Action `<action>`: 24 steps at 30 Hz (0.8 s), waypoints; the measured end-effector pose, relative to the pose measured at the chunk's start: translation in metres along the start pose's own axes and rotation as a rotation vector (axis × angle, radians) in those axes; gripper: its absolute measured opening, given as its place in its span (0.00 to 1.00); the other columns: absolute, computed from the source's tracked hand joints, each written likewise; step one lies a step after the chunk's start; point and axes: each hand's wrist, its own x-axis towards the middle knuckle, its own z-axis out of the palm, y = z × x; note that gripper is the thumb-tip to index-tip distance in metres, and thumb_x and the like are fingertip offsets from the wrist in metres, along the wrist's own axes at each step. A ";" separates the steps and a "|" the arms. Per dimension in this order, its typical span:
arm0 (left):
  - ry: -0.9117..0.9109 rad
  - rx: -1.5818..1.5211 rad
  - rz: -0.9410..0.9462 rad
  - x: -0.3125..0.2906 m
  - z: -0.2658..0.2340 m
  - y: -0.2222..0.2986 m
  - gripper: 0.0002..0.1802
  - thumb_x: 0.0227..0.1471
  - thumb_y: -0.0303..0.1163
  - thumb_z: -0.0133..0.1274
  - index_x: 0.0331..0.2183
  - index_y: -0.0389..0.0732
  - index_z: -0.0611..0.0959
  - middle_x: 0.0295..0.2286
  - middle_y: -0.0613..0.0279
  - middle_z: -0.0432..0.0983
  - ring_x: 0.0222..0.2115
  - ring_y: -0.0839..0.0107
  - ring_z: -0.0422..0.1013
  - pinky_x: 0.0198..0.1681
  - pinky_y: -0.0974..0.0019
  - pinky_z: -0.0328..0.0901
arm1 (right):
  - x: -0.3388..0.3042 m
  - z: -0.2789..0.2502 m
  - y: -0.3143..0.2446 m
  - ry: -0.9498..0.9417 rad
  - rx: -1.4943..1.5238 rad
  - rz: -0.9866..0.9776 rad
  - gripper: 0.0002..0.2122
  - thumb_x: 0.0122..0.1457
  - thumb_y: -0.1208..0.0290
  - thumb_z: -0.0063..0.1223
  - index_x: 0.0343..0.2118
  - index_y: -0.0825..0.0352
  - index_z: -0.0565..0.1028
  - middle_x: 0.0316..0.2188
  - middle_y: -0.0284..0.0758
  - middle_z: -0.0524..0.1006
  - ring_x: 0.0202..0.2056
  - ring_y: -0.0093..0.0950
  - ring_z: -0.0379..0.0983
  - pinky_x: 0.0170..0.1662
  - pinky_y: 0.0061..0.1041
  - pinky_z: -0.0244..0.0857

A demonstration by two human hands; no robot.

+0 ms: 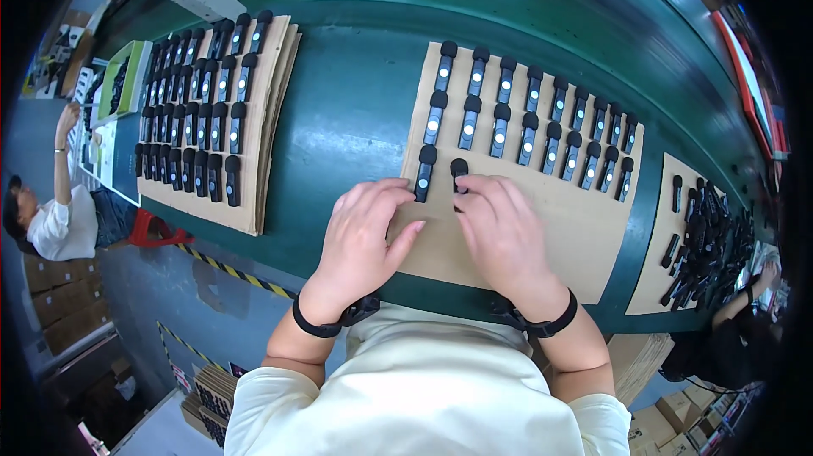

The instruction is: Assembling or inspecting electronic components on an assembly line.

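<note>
Small black clip-on microphones with round foam tips and a pale round spot lie in rows on a cardboard sheet [542, 219]. My right hand [506, 227] is closed on one microphone [459, 172] in the nearest row, its foam tip showing past my fingers and its lower part hidden. To its left, the row's first microphone [425, 170] lies with its foam tip pointing away from me. Beside that one is my left hand [360, 223], thumb apart from the bent fingers and nothing visible between them. Its fingertips reach the microphone's lower end; whether they touch it I cannot tell.
Stacked cardboard sheets [269, 134] at left carry more microphones in rows. A loose heap of black microphones [707, 236] covers a sheet at right on the green table [351, 109]. A person [63, 210] works at far left beside a green-rimmed bin [127, 79]; another person's arm [732, 308] shows at right.
</note>
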 end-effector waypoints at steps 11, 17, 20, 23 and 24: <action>-0.028 -0.043 -0.020 0.003 -0.001 -0.004 0.16 0.44 0.27 0.62 0.38 0.40 0.77 0.43 0.57 0.76 0.45 0.56 0.71 0.50 0.56 0.62 | 0.002 0.011 -0.004 -0.079 -0.080 0.083 0.14 0.45 0.80 0.61 0.36 0.65 0.74 0.42 0.37 0.73 0.42 0.38 0.72 0.42 0.34 0.69; -0.048 -0.048 -0.009 0.006 -0.003 0.001 0.17 0.44 0.25 0.61 0.39 0.39 0.77 0.43 0.54 0.75 0.45 0.54 0.70 0.50 0.56 0.62 | 0.003 0.000 -0.003 -0.065 0.008 0.152 0.15 0.47 0.80 0.61 0.39 0.65 0.74 0.44 0.38 0.72 0.44 0.39 0.72 0.45 0.35 0.69; -0.030 -0.062 -0.014 0.004 -0.002 0.001 0.18 0.44 0.27 0.61 0.40 0.38 0.76 0.43 0.53 0.75 0.45 0.53 0.70 0.50 0.55 0.62 | -0.003 -0.028 0.009 -0.009 0.017 0.183 0.15 0.47 0.80 0.60 0.40 0.65 0.74 0.45 0.39 0.72 0.44 0.39 0.72 0.45 0.34 0.69; -0.005 -0.065 -0.018 0.003 -0.003 0.003 0.19 0.45 0.26 0.61 0.40 0.38 0.76 0.42 0.52 0.74 0.45 0.53 0.70 0.50 0.55 0.62 | -0.013 -0.060 0.041 0.083 -0.036 0.241 0.16 0.48 0.81 0.59 0.42 0.66 0.72 0.45 0.40 0.71 0.43 0.38 0.72 0.44 0.31 0.69; 0.011 -0.068 -0.018 0.004 -0.003 0.004 0.19 0.45 0.26 0.61 0.41 0.37 0.76 0.42 0.51 0.74 0.45 0.53 0.70 0.51 0.55 0.62 | -0.020 -0.074 0.058 0.103 -0.071 0.277 0.17 0.49 0.81 0.59 0.43 0.67 0.72 0.45 0.40 0.71 0.43 0.38 0.72 0.44 0.30 0.69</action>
